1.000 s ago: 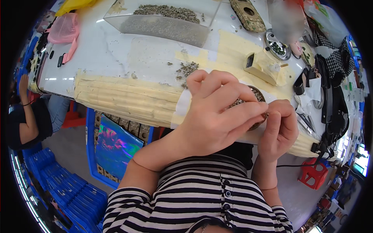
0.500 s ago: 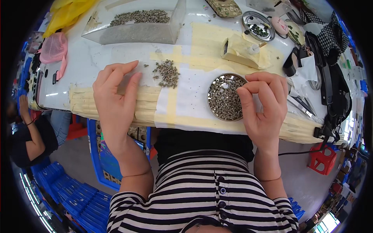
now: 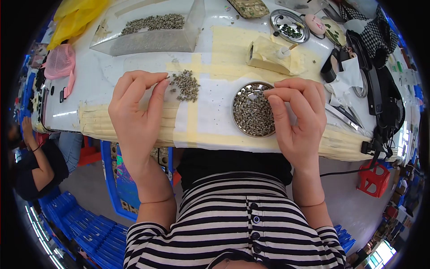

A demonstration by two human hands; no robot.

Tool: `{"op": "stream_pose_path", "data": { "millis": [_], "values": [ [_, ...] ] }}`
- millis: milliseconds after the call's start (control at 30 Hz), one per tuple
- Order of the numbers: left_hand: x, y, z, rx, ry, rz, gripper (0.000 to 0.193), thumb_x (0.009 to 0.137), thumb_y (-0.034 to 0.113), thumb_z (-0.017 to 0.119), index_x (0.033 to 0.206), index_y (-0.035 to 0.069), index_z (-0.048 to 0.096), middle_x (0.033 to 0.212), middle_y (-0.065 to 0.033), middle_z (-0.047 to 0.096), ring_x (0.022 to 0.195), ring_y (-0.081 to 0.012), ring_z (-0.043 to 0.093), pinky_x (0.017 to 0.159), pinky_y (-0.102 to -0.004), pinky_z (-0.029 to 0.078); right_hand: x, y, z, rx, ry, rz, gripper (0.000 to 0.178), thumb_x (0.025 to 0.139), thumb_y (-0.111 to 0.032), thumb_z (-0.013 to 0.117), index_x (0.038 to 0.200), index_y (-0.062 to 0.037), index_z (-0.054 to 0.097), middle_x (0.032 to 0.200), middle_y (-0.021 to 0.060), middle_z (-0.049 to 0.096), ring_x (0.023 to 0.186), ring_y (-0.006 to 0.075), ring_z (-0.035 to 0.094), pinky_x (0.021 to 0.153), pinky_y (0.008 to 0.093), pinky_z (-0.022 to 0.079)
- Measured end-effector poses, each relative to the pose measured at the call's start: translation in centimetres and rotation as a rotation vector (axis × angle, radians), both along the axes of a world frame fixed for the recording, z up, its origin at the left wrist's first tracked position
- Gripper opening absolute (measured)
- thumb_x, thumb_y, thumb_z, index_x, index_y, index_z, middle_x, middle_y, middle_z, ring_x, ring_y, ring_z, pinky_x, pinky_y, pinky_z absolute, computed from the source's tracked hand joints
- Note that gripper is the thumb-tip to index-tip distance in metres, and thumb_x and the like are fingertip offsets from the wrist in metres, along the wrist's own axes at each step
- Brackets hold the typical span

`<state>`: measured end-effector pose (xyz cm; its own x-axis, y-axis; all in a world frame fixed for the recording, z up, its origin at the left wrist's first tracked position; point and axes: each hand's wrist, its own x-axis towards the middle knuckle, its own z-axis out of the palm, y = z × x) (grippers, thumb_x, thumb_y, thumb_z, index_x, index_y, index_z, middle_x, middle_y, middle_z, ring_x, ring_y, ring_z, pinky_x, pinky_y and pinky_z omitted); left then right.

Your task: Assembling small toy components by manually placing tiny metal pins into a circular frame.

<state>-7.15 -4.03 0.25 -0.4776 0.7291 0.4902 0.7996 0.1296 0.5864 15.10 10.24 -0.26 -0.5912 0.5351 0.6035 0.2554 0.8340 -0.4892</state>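
Note:
My left hand [image 3: 136,107] is over the table with thumb and forefinger pinched on a small metal piece [image 3: 167,77]. Just to the right of those fingertips lies a loose pile of small silvery-grey metal pieces [image 3: 185,86]. A round metal dish [image 3: 234,117], filled with many similar pieces [image 3: 254,112], stands near the table's front edge. Over the dish's right side, my right hand [image 3: 300,110] has thumb and forefinger closed together. Whatever those right fingertips hold, if anything, is too small to make out.
A clear box [image 3: 148,42] of metal pieces stands at the back left. Behind the dish is a yellow-taped block [image 3: 271,57]. A round tray [image 3: 290,28] with dark green bits lies farther back. Tweezers [image 3: 342,117] rest at right. A pink mesh basket [image 3: 60,60] is far left.
My left hand has moved right toward the pile, and its parted thumb and forefinger have closed on a small piece. The right fingertips have shifted left, farther over the dish. The view has shifted slightly.

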Motion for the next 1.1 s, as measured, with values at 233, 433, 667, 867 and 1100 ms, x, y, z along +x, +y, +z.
{"op": "stream_pose_path", "data": {
  "millis": [233,433,667,867,1100],
  "values": [
    [5.6,2.0,0.5,0.215,-0.144,-0.279,0.022,0.074,-0.006,0.079,0.095,0.001,0.075,0.088,-0.0075,0.065,0.079,-0.0199,0.062,0.068,-0.0289,0.05,0.2,-1.1,1.2,-0.158,0.12,0.095,0.01,0.08,-0.006,0.076,0.089,-0.0046,0.072,0.086,0.0062,0.065,0.081,0.024,0.057,0.069,0.0323,0.047],
    [7.0,3.7,0.4,0.295,-0.204,-0.372,0.026,0.074,-0.005,0.08,0.098,0.002,0.076,0.088,-0.0081,0.067,0.077,-0.019,0.064,0.065,-0.0282,0.051,-0.4,-0.8,1.8,-0.282,0.18,0.165,0.01,0.078,-0.002,0.076,0.086,-0.0036,0.07,0.084,0.0067,0.065,0.078,0.0239,0.058,0.069,0.0322,0.046],
    [7.4,4.4,0.4,0.31,-0.313,-0.421,0.025,0.075,-0.006,0.079,0.1,0.001,0.076,0.089,-0.009,0.069,0.076,-0.0177,0.065,0.065,-0.0271,0.052,-0.5,-0.2,1.1,-0.423,0.263,0.192,0.008,0.08,0.0,0.072,0.083,-0.0024,0.065,0.081,0.0068,0.064,0.076,0.0227,0.057,0.069,0.0315,0.045],
    [7.4,4.4,0.0,0.293,-0.436,-0.445,0.025,0.076,-0.006,0.08,0.099,0.001,0.076,0.088,-0.0091,0.07,0.076,-0.0172,0.066,0.065,-0.026,0.051,-0.4,-0.3,0.9,-0.579,0.311,0.229,0.006,0.083,-0.001,0.071,0.084,-0.002,0.065,0.082,0.0073,0.063,0.077,0.023,0.056,0.07,0.0318,0.045],
    [7.3,4.4,-0.4,0.34,-0.37,-0.442,0.024,0.076,-0.003,0.081,0.098,0.001,0.076,0.087,-0.0094,0.07,0.075,-0.0173,0.065,0.065,-0.0261,0.051,-0.5,-0.4,0.6,-0.535,0.283,0.252,0.007,0.084,-0.002,0.071,0.085,-0.0018,0.064,0.082,0.0074,0.062,0.077,0.0236,0.056,0.071,0.0324,0.045]
  ]
}}
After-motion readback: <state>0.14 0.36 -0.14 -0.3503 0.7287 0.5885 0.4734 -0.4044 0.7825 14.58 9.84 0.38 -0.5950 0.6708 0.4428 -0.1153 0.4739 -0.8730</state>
